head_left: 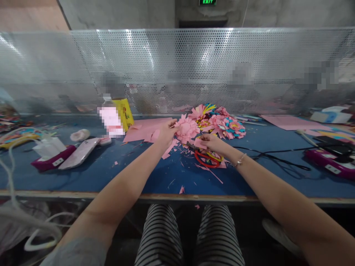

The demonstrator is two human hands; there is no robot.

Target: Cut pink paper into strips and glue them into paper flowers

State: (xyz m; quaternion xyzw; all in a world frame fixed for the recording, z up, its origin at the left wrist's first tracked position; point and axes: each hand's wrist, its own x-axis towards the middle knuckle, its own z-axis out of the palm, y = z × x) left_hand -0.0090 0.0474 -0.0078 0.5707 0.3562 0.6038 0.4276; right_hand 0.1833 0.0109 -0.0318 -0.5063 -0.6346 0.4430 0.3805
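Observation:
My left hand (165, 132) is closed on the left edge of a pink paper flower (186, 128) that rests on the blue table (111, 173). My right hand (211, 142) pinches a small pink paper piece (200, 143) just below the flower. Under that hand lie scissors with red and yellow handles (206, 159). Pink paper scraps (177, 151) are scattered around both hands.
Finished pink and multicoloured paper flowers (222, 120) are heaped behind my right hand. Pink sheets (144, 129) lie to the left, by a yellow box (124, 112). A black cable (274, 157) runs right toward a magenta device (330, 162). A perforated metal screen (177, 70) backs the table.

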